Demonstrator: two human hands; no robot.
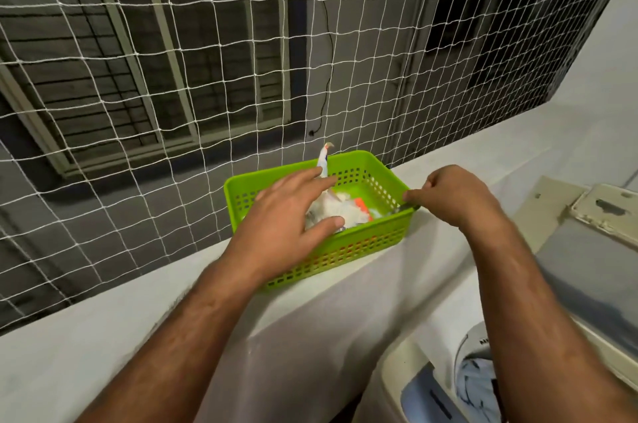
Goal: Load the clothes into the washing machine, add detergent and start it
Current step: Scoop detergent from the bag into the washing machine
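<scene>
Green plastic basket (362,243) sits on the pale ledge (103,336) against the netting, and the white detergent packet (336,212) lies inside it, its twisted neck rising toward the far rim. The left hand (293,212) is the nearer one, spread wide right over the packet with fingers straight and thumb at its near edge, closed on nothing. The right hand (455,196) curls on the basket's right rim, seemingly pinching it, while clothes (474,384) already lie in the washing machine (397,374) below.
</scene>
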